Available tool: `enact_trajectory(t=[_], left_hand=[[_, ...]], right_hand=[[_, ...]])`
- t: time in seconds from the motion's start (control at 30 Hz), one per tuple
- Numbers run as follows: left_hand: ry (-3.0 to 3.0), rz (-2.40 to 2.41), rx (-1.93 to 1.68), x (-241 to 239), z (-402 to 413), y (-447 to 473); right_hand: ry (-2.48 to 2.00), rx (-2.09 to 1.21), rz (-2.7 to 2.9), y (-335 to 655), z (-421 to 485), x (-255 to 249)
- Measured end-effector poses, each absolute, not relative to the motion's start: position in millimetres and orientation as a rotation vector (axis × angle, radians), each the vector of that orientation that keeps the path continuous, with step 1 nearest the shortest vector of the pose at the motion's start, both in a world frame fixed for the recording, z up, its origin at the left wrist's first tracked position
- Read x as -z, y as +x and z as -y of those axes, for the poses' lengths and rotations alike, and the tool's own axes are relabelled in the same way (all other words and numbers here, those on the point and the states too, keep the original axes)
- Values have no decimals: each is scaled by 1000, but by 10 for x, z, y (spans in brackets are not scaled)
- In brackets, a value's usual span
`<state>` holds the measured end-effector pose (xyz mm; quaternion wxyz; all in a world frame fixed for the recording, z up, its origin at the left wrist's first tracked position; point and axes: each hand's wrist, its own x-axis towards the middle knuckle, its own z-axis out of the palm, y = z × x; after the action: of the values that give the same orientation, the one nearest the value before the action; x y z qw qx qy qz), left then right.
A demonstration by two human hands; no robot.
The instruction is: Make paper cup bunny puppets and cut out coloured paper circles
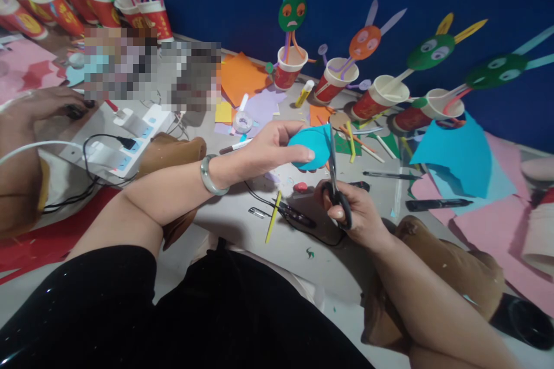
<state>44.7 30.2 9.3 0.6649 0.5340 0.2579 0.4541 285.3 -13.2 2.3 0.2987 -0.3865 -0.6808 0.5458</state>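
Note:
My left hand (pixel 272 147) pinches a round piece of turquoise paper (pixel 309 147) above the floor, thumb on its face. My right hand (pixel 352 213) grips black-handled scissors (pixel 334 176), whose blades point up and meet the right edge of the paper disc. A grey-green bangle (pixel 210 176) circles my left wrist. Below the hands lie a second pair of black scissors (pixel 294 214), a yellow paper strip (pixel 273 216) and a small red scrap (pixel 300 187).
Red paper cups with paper rabbit faces (pixel 292 11) on sticks stand along the blue wall. Sheets of blue (pixel 459 155), pink (pixel 485 225) and orange paper (pixel 240 78), pens (pixel 437 203), a glue stick (pixel 304 93) and tape lie around. A power strip (pixel 125 141) and another person's hand (pixel 52 104) are at left.

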Motion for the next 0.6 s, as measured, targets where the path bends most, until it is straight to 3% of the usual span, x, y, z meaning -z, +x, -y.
enact_trajectory(t=[0.6], left_hand=[[1315, -645, -951, -187, -262, 437]], right_hand=[[-1003, -1474, 1813, 2827, 126, 8]])
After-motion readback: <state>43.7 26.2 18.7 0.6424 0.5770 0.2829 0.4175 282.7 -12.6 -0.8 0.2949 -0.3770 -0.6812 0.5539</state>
